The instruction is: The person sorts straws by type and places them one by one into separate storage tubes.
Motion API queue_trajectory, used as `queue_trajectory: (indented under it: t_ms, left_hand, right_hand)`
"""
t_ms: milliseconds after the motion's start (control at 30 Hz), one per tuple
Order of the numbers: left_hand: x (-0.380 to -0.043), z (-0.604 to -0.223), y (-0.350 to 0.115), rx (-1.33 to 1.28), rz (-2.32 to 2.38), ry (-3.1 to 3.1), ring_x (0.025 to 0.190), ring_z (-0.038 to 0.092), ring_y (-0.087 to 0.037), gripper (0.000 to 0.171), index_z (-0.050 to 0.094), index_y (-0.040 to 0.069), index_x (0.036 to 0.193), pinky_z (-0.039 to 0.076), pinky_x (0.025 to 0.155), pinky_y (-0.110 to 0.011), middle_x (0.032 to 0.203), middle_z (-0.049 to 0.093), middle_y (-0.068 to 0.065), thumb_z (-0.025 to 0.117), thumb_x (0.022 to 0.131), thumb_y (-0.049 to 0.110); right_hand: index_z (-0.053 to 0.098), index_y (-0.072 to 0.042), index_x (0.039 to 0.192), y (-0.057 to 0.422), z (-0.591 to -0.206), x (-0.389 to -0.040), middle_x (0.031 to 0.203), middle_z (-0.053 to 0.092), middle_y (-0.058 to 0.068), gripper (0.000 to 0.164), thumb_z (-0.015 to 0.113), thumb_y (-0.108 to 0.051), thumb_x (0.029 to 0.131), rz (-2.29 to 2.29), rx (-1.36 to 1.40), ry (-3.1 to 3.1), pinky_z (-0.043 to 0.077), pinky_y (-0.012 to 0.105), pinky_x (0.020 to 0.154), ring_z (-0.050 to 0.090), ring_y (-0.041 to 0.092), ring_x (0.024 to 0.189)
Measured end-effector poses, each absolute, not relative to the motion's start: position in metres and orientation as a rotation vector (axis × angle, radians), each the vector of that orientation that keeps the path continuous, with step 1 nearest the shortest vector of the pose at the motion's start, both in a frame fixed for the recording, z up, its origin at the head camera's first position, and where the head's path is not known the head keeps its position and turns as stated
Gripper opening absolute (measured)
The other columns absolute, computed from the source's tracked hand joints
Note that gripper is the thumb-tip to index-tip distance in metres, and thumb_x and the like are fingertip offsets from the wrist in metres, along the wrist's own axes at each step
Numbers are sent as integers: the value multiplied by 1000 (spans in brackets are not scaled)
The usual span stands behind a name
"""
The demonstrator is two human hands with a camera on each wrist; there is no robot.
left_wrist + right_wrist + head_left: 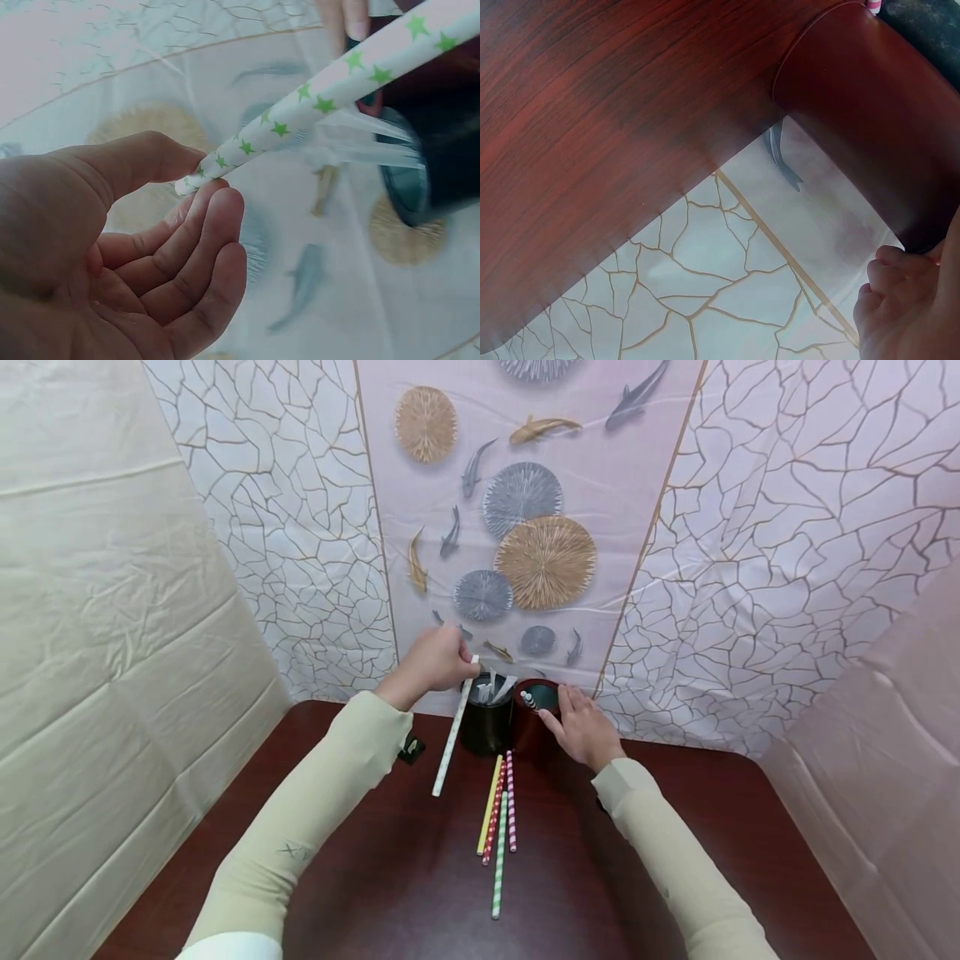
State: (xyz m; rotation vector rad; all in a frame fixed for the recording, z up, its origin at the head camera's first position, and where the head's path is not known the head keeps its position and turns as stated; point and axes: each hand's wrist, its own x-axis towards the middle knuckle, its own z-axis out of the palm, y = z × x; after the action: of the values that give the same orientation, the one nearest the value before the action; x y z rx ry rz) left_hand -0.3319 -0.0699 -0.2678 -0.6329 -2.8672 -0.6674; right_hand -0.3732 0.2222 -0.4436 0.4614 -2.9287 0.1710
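My left hand (442, 660) pinches a white paper straw (455, 735) with green stars near its upper end, between thumb and fingertips. The straw slants down in front of a black cup (483, 727), and in the left wrist view the hand (150, 240) has its other fingers loosely bent. Clear-looking strips (495, 687) stick up from the black cup. Beside it stands a dark red cup (525, 735) with a black-and-white striped straw (529, 700) inside. My right hand (585, 722) rests at that cup's right rim, fingers extended, thumb toward the front.
Several paper straws lie on the dark wooden table (390, 877) before the cups: a yellow straw (490, 806), a red dotted straw (492, 827), a pink striped straw (512, 810) and a green striped straw (498, 877). A patterned cloth (322, 552) hangs right behind the cups.
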Motion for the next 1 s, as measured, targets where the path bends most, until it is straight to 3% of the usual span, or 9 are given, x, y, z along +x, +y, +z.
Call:
queue_trajectory:
  t_ms: [200, 433, 533, 733, 1000]
  left_hand:
    - [-329, -245, -51, -617, -664, -2802, 55, 38, -12, 49, 47, 20, 50, 39, 62, -28, 49, 38, 10, 72, 91, 19]
    - [-326, -225, -29, -627, -683, -2713, 62, 44, -15, 44, 48, 19, 53, 43, 70, -29, 51, 41, 9, 73, 89, 17]
    - [-325, -218, -20, -596, -722, -2668, 68, 53, -17, 35, 58, 17, 60, 48, 75, -32, 60, 52, 6, 75, 90, 20]
    - [-328, -213, -2, -540, -865, -2508, 87, 71, -18, 15, 75, 10, 92, 57, 88, -36, 88, 78, 0, 75, 96, 25]
    - [-334, -221, 13, -541, -1035, -2288, 86, 77, -13, 12, 72, 8, 101, 58, 90, -30, 92, 81, -2, 72, 98, 20]
  right_hand:
    - [21, 7, 165, 223, -444, -373, 172, 28, 27, 84, 30, -58, 113, 168, 449, -2930, 27, 55, 130, 28, 42, 160]
    - [20, 6, 166, 222, -444, -372, 172, 27, 27, 84, 29, -59, 113, 167, 435, -2935, 27, 56, 130, 28, 43, 160]
    - [19, 5, 166, 222, -444, -372, 173, 25, 26, 84, 28, -59, 113, 166, 442, -2944, 27, 55, 130, 26, 42, 161]
    - [20, 5, 166, 222, -444, -371, 173, 25, 26, 83, 29, -59, 113, 178, 444, -2942, 29, 56, 129, 26, 42, 161]
    - [18, 4, 167, 221, -443, -370, 173, 24, 25, 85, 27, -60, 112, 183, 417, -2952, 29, 56, 129, 26, 42, 161]
